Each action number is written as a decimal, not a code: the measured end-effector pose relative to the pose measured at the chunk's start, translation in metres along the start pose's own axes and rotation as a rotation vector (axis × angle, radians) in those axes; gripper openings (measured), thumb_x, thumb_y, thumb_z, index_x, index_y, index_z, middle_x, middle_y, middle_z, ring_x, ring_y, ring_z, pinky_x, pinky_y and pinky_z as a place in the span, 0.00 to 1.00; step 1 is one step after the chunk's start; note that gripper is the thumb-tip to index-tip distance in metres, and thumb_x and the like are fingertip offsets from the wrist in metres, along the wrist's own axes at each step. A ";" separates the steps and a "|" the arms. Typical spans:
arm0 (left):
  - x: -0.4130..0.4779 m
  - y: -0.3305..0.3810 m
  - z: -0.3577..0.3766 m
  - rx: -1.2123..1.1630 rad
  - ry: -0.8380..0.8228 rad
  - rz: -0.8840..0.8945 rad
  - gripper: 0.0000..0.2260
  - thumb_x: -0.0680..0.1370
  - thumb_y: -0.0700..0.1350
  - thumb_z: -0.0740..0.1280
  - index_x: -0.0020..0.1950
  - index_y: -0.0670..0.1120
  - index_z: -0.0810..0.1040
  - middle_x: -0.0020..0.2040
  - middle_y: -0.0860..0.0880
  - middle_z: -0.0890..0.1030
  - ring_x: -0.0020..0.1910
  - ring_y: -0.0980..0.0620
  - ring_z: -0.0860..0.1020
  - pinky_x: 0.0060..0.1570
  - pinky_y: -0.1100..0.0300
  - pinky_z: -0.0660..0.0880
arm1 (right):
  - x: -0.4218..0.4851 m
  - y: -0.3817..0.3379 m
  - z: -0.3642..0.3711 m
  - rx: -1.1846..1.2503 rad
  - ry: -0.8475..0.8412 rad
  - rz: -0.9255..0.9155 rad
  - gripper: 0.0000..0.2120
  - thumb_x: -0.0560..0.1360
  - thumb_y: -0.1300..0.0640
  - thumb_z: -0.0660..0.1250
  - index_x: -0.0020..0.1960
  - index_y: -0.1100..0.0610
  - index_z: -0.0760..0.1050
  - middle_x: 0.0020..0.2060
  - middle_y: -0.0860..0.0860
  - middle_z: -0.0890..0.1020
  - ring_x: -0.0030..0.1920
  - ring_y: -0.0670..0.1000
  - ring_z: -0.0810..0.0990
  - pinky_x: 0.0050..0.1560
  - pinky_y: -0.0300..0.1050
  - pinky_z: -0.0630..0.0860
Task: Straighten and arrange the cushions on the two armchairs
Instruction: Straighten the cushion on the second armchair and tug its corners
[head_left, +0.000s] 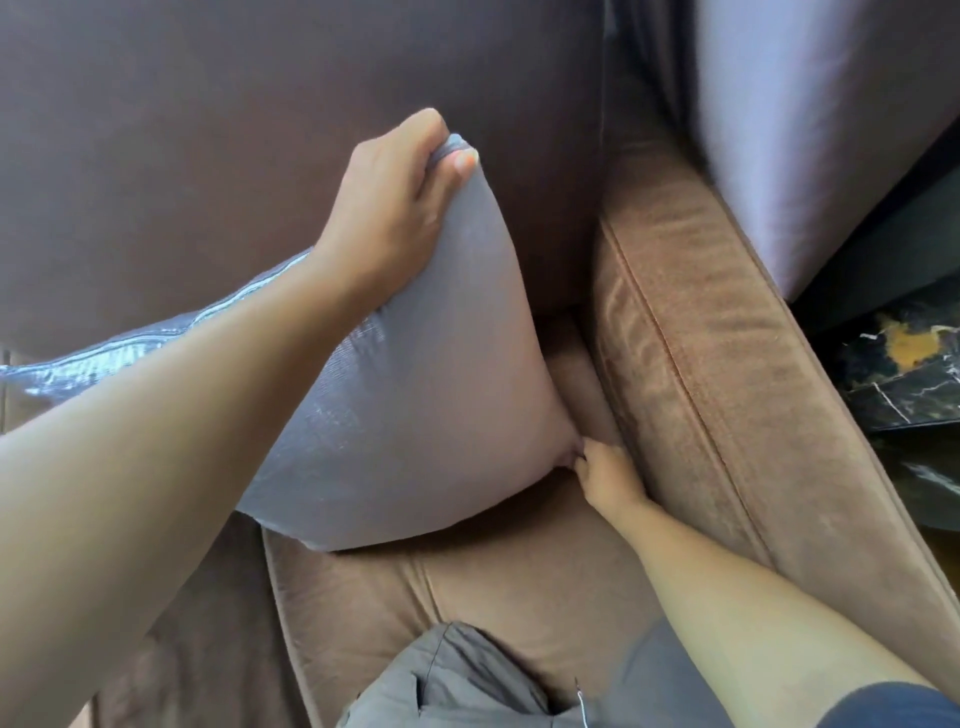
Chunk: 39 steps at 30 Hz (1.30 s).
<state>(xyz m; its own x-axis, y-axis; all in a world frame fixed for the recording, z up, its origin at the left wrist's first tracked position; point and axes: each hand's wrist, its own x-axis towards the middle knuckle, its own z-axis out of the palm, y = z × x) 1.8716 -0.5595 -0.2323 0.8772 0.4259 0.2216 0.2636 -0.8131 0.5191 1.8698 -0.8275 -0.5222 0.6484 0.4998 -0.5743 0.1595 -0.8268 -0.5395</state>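
Cushion: a grey fabric cushion (415, 374) stands tilted on the brown armchair seat (519, 566), leaning toward the backrest (260, 104), near the right armrest (691, 364).
Left hand: the left hand (395, 202) is closed on the cushion's top corner, thumb in front.
Right hand: the right hand (602, 475) pinches the lower right corner, fingers tight on the fabric (wedged beside the armrest).
Writing: no label can be read on cushion or chair.
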 end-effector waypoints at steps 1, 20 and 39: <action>0.001 -0.001 0.002 -0.003 0.001 -0.017 0.12 0.81 0.48 0.61 0.42 0.43 0.65 0.38 0.48 0.68 0.37 0.56 0.62 0.36 0.59 0.57 | 0.000 0.003 0.001 0.002 -0.025 -0.006 0.11 0.79 0.60 0.63 0.58 0.58 0.80 0.52 0.61 0.85 0.54 0.62 0.82 0.50 0.50 0.77; -0.032 -0.004 0.005 0.137 -0.133 0.023 0.15 0.79 0.53 0.65 0.62 0.48 0.72 0.59 0.49 0.78 0.56 0.44 0.75 0.55 0.50 0.71 | -0.020 -0.080 -0.090 -0.021 0.002 -0.006 0.18 0.79 0.54 0.67 0.68 0.57 0.73 0.45 0.50 0.83 0.46 0.50 0.78 0.49 0.41 0.71; -0.217 -0.162 -0.100 0.513 -0.195 -0.344 0.44 0.69 0.77 0.56 0.80 0.59 0.51 0.81 0.48 0.57 0.81 0.44 0.53 0.72 0.30 0.53 | -0.073 -0.247 -0.118 -0.764 0.318 -0.552 0.51 0.71 0.30 0.65 0.81 0.48 0.42 0.82 0.49 0.47 0.81 0.52 0.45 0.79 0.61 0.49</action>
<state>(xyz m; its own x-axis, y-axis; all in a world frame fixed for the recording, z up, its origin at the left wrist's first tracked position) 1.5986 -0.4805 -0.2822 0.7527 0.6551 -0.0662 0.6584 -0.7501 0.0630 1.8707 -0.6900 -0.2747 0.4908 0.8643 -0.1100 0.8629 -0.4996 -0.0757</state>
